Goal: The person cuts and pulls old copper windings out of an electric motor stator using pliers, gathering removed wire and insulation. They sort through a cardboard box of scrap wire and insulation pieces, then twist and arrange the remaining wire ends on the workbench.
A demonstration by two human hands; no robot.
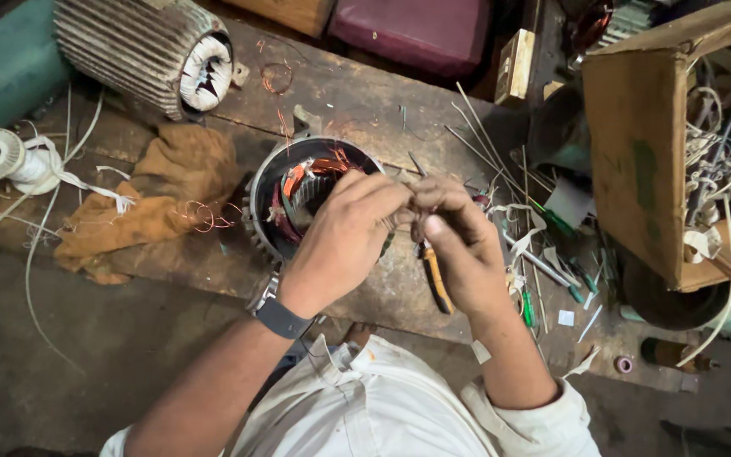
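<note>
Head view: left hand (350, 227) and right hand (457, 241) at centre, fingertips pinched together on something too small to tell; right also grasping orange-handled pliers (435, 278). Motor stator (298, 193) touching left hand at 10 o'clock; brown rag (162, 199) at 9.

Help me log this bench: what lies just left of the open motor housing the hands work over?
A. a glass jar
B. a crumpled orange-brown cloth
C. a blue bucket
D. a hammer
B: a crumpled orange-brown cloth lies on the wooden bench just left of the motor housing.
</note>
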